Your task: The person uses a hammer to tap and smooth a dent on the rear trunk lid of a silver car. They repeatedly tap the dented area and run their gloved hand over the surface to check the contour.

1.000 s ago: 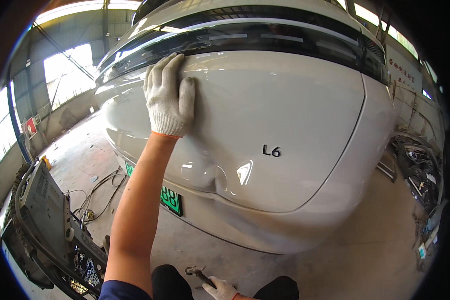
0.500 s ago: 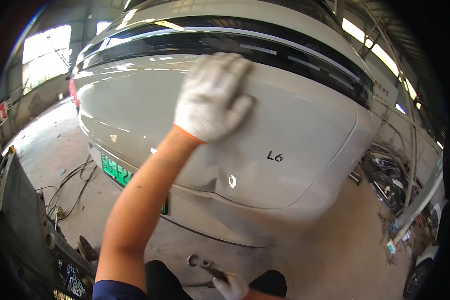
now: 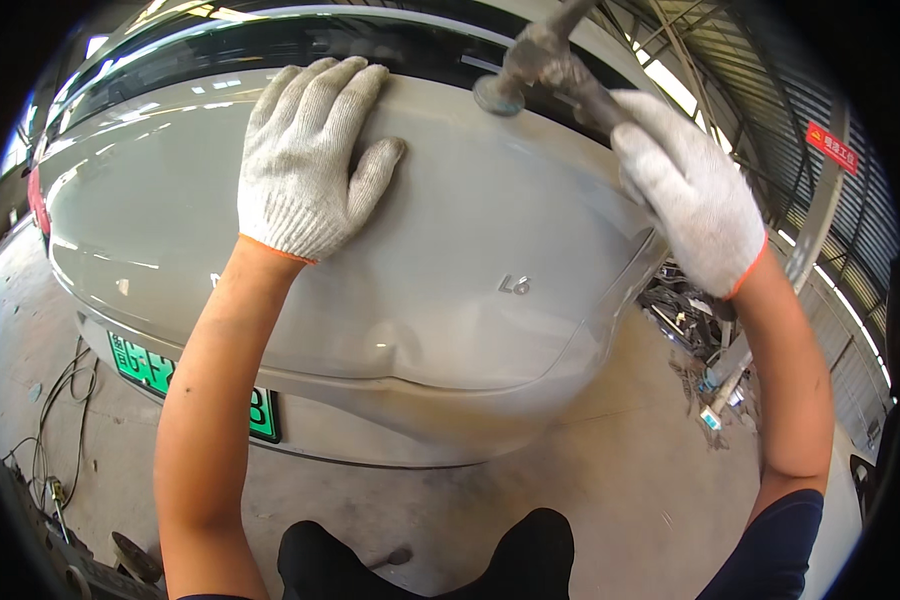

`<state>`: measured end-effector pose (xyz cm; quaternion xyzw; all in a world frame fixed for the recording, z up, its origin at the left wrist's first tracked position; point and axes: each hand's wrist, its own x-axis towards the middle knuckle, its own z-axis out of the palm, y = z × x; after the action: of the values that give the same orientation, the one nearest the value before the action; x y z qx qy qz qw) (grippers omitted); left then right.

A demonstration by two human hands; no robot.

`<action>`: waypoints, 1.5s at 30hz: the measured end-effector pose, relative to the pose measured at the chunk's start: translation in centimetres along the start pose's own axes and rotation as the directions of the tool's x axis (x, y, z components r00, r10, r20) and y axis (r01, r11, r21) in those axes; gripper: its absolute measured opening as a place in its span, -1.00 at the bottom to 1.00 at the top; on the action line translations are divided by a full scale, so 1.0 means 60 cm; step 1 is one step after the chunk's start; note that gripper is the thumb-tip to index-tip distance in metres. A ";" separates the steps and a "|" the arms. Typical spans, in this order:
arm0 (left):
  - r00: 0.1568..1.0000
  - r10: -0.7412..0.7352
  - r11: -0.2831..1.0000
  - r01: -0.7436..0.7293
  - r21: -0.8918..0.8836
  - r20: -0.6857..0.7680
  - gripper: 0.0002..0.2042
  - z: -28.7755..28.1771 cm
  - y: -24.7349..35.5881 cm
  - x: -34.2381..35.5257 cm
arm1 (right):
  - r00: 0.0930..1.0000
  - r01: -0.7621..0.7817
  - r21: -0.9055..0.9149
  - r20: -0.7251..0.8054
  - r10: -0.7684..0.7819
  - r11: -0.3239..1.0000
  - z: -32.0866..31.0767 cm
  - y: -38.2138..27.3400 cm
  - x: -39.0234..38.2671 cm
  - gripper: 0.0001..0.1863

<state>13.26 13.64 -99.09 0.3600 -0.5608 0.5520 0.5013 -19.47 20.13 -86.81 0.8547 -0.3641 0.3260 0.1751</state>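
A light grey car tailgate (image 3: 450, 215) fills the middle, with a creased dent (image 3: 390, 358) low down. My left hand (image 3: 305, 155), in a white knitted glove with an orange cuff, lies flat on its upper part, fingers stretched out and thumb apart. On the upper right, my gloved right hand (image 3: 692, 195) is closed around the handle of a hammer (image 3: 548, 62). Its round, flat face hangs near the tailgate's upper edge, below the dark light strip (image 3: 410, 42). Whether the hammer touches the car, I cannot tell.
A green licence plate (image 3: 142, 366) sits on the lower left of the car. Cables (image 3: 45, 430) and dark metal equipment (image 3: 135, 560) lie at left. Car parts are heaped at right beside a leaning post (image 3: 735, 375). My knees (image 3: 540, 550) show below.
My right hand has risen from beside my knees to the upper right, bringing the hammer up with it. My left hand now appears further left on the tailgate, and the view has shifted.
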 end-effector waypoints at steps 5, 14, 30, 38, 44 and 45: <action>1.000 -0.005 1.000 0.005 0.009 -0.002 -0.44 0.002 -0.009 -0.010 | 0.987 0.156 -0.088 -0.025 -0.159 0.984 0.035 0.018 0.023 -0.45; 1.000 -0.004 1.000 0.004 -0.005 0.002 -0.44 0.003 -0.006 -0.013 | 0.997 0.064 -0.033 0.037 -0.063 0.997 0.043 0.028 0.027 -0.42; 1.000 0.008 1.000 -0.008 0.012 -0.003 -0.45 0.003 -0.006 -0.012 | 1.000 -0.003 0.180 -0.024 0.007 0.984 0.056 0.018 0.019 -0.58; 1.000 0.016 0.999 -0.015 0.028 -0.012 -0.45 0.004 -0.004 -0.011 | 0.998 0.026 0.081 0.050 -0.030 0.996 0.056 0.022 0.017 -0.55; 0.998 0.040 0.999 -0.039 0.029 -0.044 -0.46 0.010 -0.008 -0.012 | 0.999 -0.033 0.183 0.041 0.026 0.983 0.058 0.016 0.009 -0.52; 0.997 0.047 0.998 -0.045 0.033 -0.057 -0.46 0.011 -0.009 -0.012 | 1.000 0.001 0.137 0.009 -0.002 0.991 0.066 0.023 0.008 -0.51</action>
<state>13.85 12.81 -99.57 0.3388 -0.5455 0.5822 0.4986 -18.54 16.85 -89.27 0.8665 -0.3411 0.3459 0.1147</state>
